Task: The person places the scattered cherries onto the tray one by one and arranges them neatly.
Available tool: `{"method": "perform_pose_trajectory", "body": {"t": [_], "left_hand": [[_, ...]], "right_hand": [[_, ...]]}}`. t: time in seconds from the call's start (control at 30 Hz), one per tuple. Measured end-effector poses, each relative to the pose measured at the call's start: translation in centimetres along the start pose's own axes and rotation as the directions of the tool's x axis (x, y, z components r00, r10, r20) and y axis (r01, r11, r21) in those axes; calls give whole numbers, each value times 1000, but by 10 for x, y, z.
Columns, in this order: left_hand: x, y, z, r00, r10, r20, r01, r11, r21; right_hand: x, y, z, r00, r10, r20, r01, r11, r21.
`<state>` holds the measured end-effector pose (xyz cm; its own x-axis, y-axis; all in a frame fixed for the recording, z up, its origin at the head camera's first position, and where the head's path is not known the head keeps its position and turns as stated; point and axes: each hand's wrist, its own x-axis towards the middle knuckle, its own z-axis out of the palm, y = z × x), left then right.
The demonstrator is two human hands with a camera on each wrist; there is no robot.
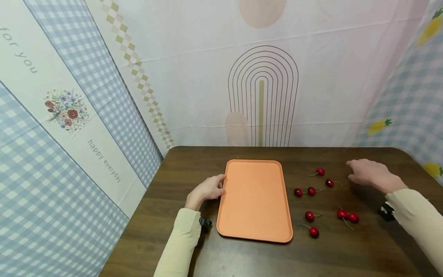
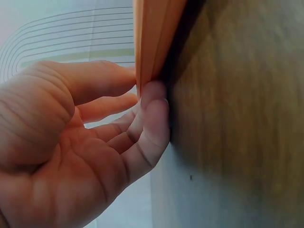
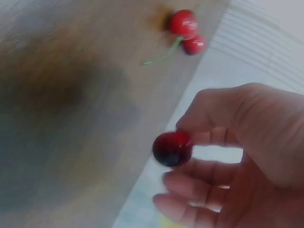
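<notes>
An orange rectangular tray (image 1: 254, 200) lies on the dark wooden table. My left hand (image 1: 207, 188) is at its left edge; up close in the left wrist view, the thumb of that hand (image 2: 80, 137) meets the rim (image 2: 151, 42) and the fingertips curl against its underside. Over the table's right side is my right hand (image 1: 370, 175). Its thumb and fingers pinch a dark red cherry (image 3: 171, 149) in the right wrist view; from the head view this cherry is hidden. Several cherries with green stems lie right of the tray, among them one nearest the back (image 1: 320, 171).
Two cherries touch at the right (image 1: 353, 217), and another lies towards the front (image 1: 313, 232). The table (image 1: 180, 250) reaches back to a patterned fabric wall (image 1: 194, 96). Checked cloth (image 1: 31, 173) hangs at the left side.
</notes>
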<state>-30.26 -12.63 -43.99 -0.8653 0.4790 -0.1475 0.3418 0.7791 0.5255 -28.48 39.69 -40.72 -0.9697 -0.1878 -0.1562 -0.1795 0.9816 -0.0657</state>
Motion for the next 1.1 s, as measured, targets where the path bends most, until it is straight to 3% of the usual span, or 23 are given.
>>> {"method": "perform_pose_trajectory", "body": {"t": [0.2, 0.57, 0.93, 1.1], "left_hand": [[2, 2, 0, 1000, 25, 0, -25, 998, 59], [-1, 3, -1, 1000, 24, 12, -25, 999, 38], [0, 3, 1, 1000, 24, 4, -24, 999, 47], [-1, 3, 1, 1000, 27, 3, -27, 999, 42]], "right_hand": [[-1, -23, -11, 989, -88, -116, 95, 994, 48], [10, -74, -27, 952, -164, -257, 207, 967, 149], [21, -119, -34, 944, -236, -232, 298, 911, 285], [31, -140, -29, 929, -280, -241, 345, 892, 293]]}}
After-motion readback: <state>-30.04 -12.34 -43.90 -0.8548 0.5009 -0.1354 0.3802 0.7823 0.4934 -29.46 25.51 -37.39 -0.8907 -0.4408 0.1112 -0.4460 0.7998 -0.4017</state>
